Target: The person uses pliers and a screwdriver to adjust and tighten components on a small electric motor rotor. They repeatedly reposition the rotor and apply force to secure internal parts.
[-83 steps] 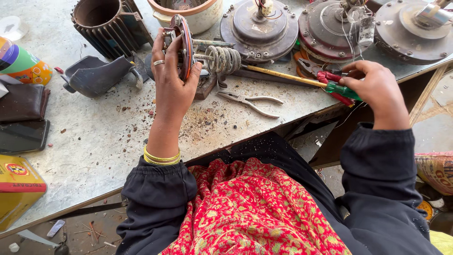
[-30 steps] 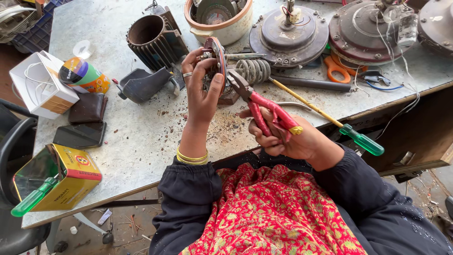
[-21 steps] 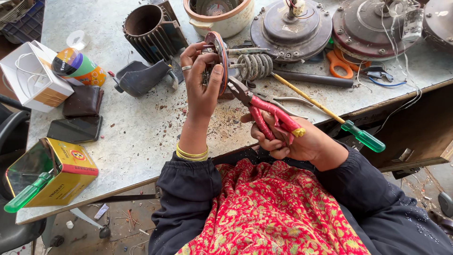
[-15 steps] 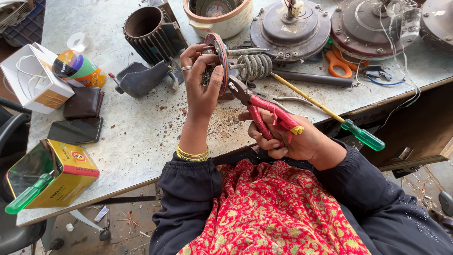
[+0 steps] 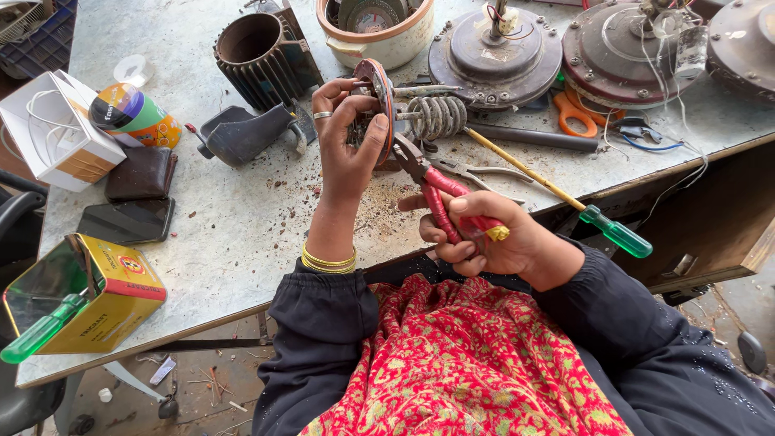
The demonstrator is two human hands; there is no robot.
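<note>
Left hand [image 5: 347, 153]: closed round the disc [image 5: 378, 101], held on edge.
Right hand [image 5: 492, 242]: clamped on the pliers [image 5: 440, 194], nose at disc rim.
Disc: judged rigid, fairly heavy; rim grip safest.

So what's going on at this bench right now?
A person sits at a cluttered workbench. The left hand holds up a round wound coil disc, edge-on. The right hand grips red-handled pliers, their nose right at the disc's lower edge. Nearby lie a spring, a green-handled screwdriver, orange scissors and several round motor housings. A yellow tin sits at the bench's near left corner.
</note>
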